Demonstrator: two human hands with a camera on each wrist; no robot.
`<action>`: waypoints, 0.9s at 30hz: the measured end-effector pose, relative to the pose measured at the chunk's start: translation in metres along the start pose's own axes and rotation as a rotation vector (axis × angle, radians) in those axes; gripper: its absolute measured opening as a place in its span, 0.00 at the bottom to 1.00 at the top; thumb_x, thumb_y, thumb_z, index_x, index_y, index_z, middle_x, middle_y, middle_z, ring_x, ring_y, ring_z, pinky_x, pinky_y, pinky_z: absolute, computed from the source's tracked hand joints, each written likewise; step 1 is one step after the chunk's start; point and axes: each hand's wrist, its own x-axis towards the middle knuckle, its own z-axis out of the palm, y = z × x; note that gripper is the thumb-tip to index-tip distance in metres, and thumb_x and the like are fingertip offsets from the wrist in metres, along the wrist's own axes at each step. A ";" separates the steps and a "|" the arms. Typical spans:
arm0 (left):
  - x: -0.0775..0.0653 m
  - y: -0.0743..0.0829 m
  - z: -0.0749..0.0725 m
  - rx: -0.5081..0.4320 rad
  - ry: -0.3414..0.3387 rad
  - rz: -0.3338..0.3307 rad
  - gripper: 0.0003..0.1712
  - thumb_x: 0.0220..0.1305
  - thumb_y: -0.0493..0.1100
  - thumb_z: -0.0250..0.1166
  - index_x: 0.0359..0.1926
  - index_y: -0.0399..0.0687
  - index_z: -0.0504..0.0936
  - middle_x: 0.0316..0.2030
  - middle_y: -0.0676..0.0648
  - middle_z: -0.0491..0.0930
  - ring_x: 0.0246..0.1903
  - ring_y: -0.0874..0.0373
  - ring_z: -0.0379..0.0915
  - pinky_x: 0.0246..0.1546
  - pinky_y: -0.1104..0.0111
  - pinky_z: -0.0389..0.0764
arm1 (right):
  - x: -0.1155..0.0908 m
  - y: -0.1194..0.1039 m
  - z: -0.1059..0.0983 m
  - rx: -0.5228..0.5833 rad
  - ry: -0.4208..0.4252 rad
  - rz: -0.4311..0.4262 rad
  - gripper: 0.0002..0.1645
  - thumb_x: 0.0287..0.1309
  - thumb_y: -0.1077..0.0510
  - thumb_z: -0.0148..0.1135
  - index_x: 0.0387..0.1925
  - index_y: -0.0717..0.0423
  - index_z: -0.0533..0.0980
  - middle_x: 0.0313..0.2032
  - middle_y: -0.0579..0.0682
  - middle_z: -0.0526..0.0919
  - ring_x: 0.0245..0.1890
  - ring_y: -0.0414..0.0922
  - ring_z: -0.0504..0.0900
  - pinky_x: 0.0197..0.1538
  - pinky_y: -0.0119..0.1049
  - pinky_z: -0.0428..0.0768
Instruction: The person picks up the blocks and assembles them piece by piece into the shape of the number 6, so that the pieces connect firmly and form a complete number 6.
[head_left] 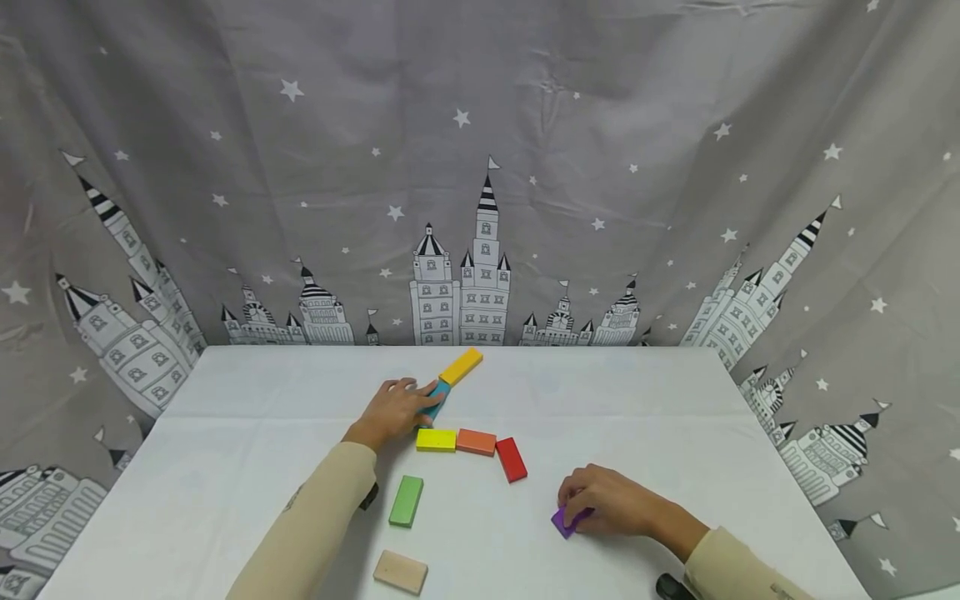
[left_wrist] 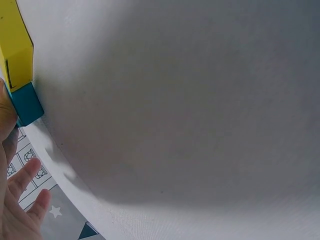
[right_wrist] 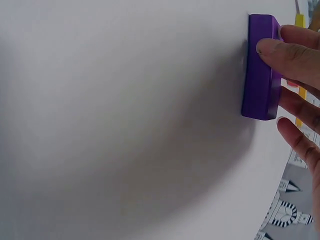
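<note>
My left hand (head_left: 397, 411) holds a blue wooden block (head_left: 435, 410) at the back middle of the table, fingers partly covering it. One end of that block meets an orange-yellow block (head_left: 461, 366); its near end lies close to a yellow block (head_left: 437, 440). In the left wrist view the blue block (left_wrist: 30, 104) shows by the thumb, while other fingers spread away from it. To the right, my right hand (head_left: 606, 500) grips a purple block (head_left: 564, 522). The right wrist view has the thumb on one long face of the purple block (right_wrist: 257, 95), fingers at the opposite side.
An orange block (head_left: 476, 442) sits end to end with the yellow one, and a red block (head_left: 512, 460) angles off its right end. Nearer lie a green block (head_left: 406, 502) and a plain wood block (head_left: 401, 572). A grey castle-print curtain (head_left: 555, 167) hangs behind the white table (head_left: 637, 400).
</note>
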 end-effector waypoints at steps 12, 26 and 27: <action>-0.001 0.000 -0.001 0.000 0.004 0.005 0.35 0.61 0.57 0.61 0.69 0.63 0.65 0.72 0.55 0.58 0.67 0.43 0.57 0.65 0.46 0.60 | 0.027 -0.009 0.016 0.025 0.016 0.044 0.10 0.52 0.56 0.72 0.38 0.41 0.86 0.42 0.38 0.80 0.43 0.35 0.75 0.48 0.29 0.75; -0.003 -0.001 -0.001 -0.004 0.012 0.005 0.35 0.61 0.57 0.61 0.70 0.62 0.65 0.72 0.55 0.58 0.67 0.43 0.57 0.65 0.46 0.60 | 0.063 -0.013 0.021 0.013 -0.047 0.034 0.07 0.56 0.52 0.70 0.39 0.40 0.85 0.43 0.36 0.81 0.47 0.34 0.76 0.52 0.29 0.72; -0.003 -0.001 -0.001 -0.006 0.012 0.004 0.35 0.62 0.57 0.60 0.70 0.62 0.65 0.72 0.55 0.58 0.67 0.43 0.57 0.65 0.46 0.60 | 0.065 -0.013 0.021 0.004 -0.045 0.023 0.07 0.56 0.52 0.70 0.38 0.40 0.85 0.43 0.36 0.81 0.46 0.33 0.76 0.51 0.29 0.72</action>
